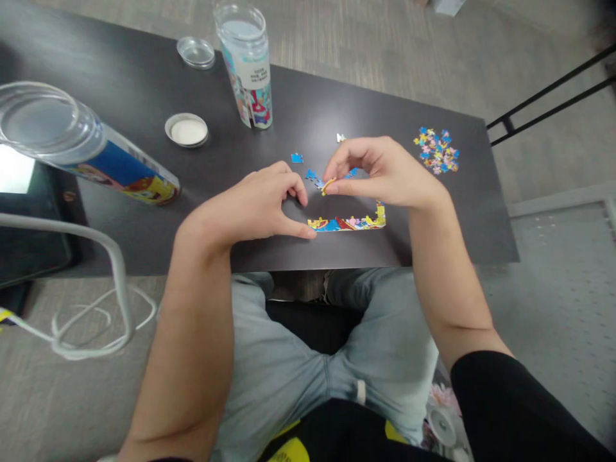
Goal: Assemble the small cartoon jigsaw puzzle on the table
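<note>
My right hand [380, 172] pinches a small yellow puzzle piece [328, 185] between thumb and fingers, just above the table. My left hand [260, 206] rests curled on the dark table [144, 96], its thumb tip touching the left end of an assembled strip of puzzle edge [347, 222] that turns up at its right end. Loose blue pieces [297, 158] lie just beyond both hands. One pale piece [341, 137] lies farther back.
A pile of several loose pieces [437, 150] sits at the right of the table. An upright clear tube [246, 64] stands at the back, another tube [86, 151] lies on its side at left. A clear lid [196, 52] and a white lid [187, 130] lie near them. A white cable [96, 269] hangs at left.
</note>
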The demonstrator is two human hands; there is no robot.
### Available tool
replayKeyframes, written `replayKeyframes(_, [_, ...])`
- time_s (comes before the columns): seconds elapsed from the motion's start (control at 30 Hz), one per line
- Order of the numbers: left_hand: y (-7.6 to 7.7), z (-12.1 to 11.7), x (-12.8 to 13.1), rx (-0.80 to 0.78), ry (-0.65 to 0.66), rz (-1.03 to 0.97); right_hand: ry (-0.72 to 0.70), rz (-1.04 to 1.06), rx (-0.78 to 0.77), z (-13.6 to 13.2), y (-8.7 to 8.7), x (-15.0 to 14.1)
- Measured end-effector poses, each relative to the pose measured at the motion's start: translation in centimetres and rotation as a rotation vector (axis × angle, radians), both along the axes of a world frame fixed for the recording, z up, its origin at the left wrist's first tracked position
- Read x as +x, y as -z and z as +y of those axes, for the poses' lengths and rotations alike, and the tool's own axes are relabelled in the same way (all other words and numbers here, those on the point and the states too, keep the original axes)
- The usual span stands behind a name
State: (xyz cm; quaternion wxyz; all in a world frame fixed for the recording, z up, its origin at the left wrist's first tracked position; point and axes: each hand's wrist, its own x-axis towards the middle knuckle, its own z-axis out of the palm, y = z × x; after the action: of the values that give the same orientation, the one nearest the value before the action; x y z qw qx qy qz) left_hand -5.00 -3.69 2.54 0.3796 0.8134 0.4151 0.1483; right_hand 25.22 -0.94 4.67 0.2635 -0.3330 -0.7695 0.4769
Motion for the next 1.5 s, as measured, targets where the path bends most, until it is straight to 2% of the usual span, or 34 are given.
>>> replayKeyframes(0.1, [0.0, -0.8, 0.3, 0.062, 0.007, 0.073, -0.100, -0.025, -0.045, 0.1, 1.8, -1.2])
replayKeyframes(0.2, [0.0, -1.0, 0.5, 0.085, 0.004, 0.100, -0.140, -0.037, -0.062, -0.7, 2.9, -1.5])
replayKeyframes(0.37, [-0.2, -1.1, 0.7, 0.088, -0.009, 0.137, -0.140, -0.083, -0.028, -1.5, 2.9, -1.9])
replayKeyframes(0.5, [-1.2, -1.3, 1.3, 0.061, -0.025, 0.184, -0.170, -0.156, 0.028, -1.4, 2.9, -2.0])
replayKeyframes(0.63, [-1.8, -1.4, 1.7, 0.001, -0.062, 0.192, -0.129, -0.190, 0.055, -1.4, 3.0, -1.9])
replayKeyframes(0.77, [-1.4, -1.3, 1.5, -0.021, -0.083, 0.129, -0.114, -0.194, 0.084, -1.3, 3.3, -1.8])
replayKeyframes(0.97, [-1.0, -1.2, 1.2, 0.001, -0.055, 0.132, -0.122, -0.171, 0.233, -1.1, 3.9, -1.9])
replayKeyframes(1.07, [-0.9, -1.2, 1.0, 0.011, -0.043, 0.124, -0.039, -0.172, 0.229, -1.1, 3.3, -1.8])
replayKeyframes(1.17, [-0.7, -1.1, 0.7, 0.030, -0.025, 0.100, 0.173, -0.148, 0.220, -0.5, 2.5, -0.8])
replayKeyframes(1.3, [-0.6, -0.8, 0.2, 0.036, -0.019, 0.042, 0.450, 0.030, 0.384, 1.5, 2.2, 2.6])
replayKeyframes(1.37, [-0.4, -0.4, 0.3, 0.033, -0.069, 0.004, 0.546, 0.056, 0.410, 2.5, 2.0, 5.1])
replayKeyframes(1.5, [0.1, 0.7, 1.2, 0.056, -0.251, -0.025, 0.601, -0.069, 0.438, 3.8, 2.1, 9.8])
